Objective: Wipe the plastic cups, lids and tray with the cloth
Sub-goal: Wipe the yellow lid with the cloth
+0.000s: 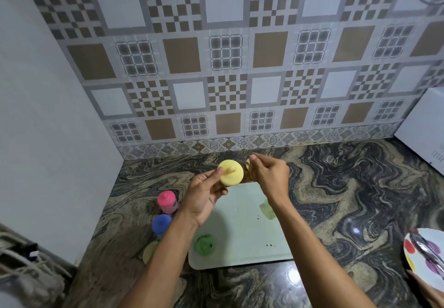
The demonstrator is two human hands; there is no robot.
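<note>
Grip check: pinching yellow lid [231,176] w/ L hand [204,197] above far edge of tray [240,211], clutching cloth [248,169] in R hand [270,175] just beside. Rotate lid w/ thumb, rub round knob & rim (likely dirt trap).

Counter [348,187] open from 12 to 2 o'clock of the tray [245,235]. Pink cup [166,202] and blue cup [161,222] block 9 o'clock; plate [418,252] at 3.

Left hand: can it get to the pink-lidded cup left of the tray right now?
Probably not yet: the left hand grips the yellow lid. The path looks free, though; the pink-lidded cup stands on the counter beside that wrist, nothing between. The right hand holds the cloth.
</note>
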